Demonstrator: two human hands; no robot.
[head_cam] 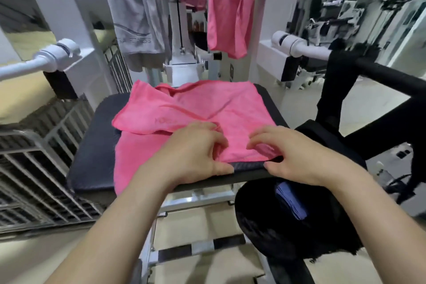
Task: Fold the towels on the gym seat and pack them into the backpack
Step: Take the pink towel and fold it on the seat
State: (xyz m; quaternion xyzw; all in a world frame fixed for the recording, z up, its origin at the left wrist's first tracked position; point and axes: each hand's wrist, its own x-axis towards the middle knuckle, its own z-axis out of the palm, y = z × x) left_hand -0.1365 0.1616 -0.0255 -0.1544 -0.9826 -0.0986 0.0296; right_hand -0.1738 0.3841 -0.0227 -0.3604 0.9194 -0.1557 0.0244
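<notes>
Bright, even indoor light; soft, wide-angle picture.
Edges are bent; the rack [34, 180] and far machines [368, 7] are smeared; backpack [265, 226] detail is lost in darkness.

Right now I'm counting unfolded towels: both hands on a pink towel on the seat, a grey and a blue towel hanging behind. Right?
Not quite. The head view shows the left hand and right hand on the pink towel on the seat, but behind hang a grey towel and a second pink towel, not a blue one.
</notes>
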